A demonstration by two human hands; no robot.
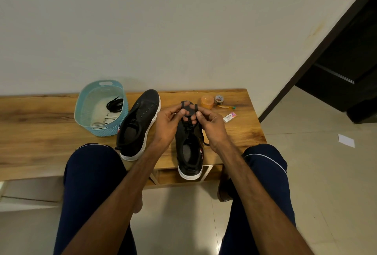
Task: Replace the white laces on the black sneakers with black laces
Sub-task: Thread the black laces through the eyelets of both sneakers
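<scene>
Two black sneakers with white soles lie on a low wooden table [40,132]. The left sneaker [138,124] has bare eyelets with no lace in them. The right sneaker [188,148] carries a black lace [186,105], which loops up over its toe end. My left hand [169,121] and my right hand [210,123] each pinch a strand of that lace above the shoe's front. Its toe is hidden behind my fingers. A second black lace [114,104] and white laces [102,121] lie in a light blue basket [82,99].
An orange round container [207,101], a tape roll [219,99], a small pen-like item [227,107] and a white eraser box [229,117] sit at the table's right end. My knees in dark trousers flank the table's front edge. A dark doorway [346,61] opens at right.
</scene>
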